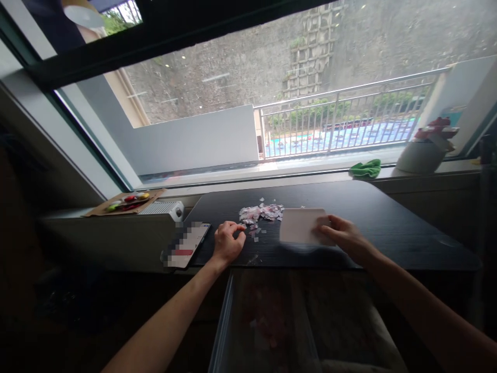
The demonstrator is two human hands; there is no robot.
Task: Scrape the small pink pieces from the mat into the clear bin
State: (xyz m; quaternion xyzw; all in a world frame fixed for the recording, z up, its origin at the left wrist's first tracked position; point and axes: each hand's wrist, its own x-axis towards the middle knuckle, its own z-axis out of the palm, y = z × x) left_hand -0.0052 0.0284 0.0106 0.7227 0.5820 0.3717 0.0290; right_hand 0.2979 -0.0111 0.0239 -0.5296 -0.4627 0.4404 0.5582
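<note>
My right hand (pixel 341 235) grips the right edge of a pale, flat, rectangular piece (pixel 301 226), held just above the dark table; whether it is a card, a lid or a shallow tray I cannot tell. To its left lies a loose heap of small whitish-pink paper scraps (pixel 260 212), with a few strays around it. My left hand (pixel 229 242) is at the near left side of the heap, fingers curled and fingertips close to the scraps. Anything inside those fingers is hidden.
A phone (pixel 189 244) lies at the left edge of the dark table (pixel 373 220). Left of it, a board with colourful items (pixel 128 201) rests by a white radiator (pixel 161 210). A green cloth (pixel 365 168) and a whitish container with a red top (pixel 423 153) stand on the windowsill. Below is an open drawer (pixel 229 316).
</note>
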